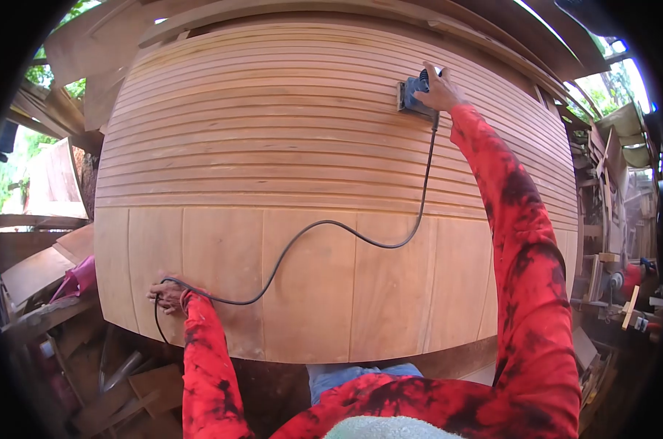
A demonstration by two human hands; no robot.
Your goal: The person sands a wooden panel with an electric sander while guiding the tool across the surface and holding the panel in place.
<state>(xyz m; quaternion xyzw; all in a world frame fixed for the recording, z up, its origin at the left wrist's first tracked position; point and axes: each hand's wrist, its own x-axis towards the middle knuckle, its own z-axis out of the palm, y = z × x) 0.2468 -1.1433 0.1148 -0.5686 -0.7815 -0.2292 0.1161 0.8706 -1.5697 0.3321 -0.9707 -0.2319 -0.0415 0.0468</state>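
Observation:
A large wooden panel (309,293) lies in front of me, ribbed with grooves across its far part and made of smooth boards in its near part. On the grooved part, toward the far right, my right hand (444,92) is closed over a blue electric sander (413,97), its pad against the wood. A black power cord (331,222) runs from the sander in loose curves across the boards. Near the panel's left front, my left hand (168,295) holds the cord with bent fingers, and the cord drops over the near edge beyond it.
Long planks (287,11) lie along the panel's far side. Wood offcuts (156,388) are piled below at the left, near a pink cloth or bag (75,279). More timber and what looks like a red power tool (628,276) are at the right.

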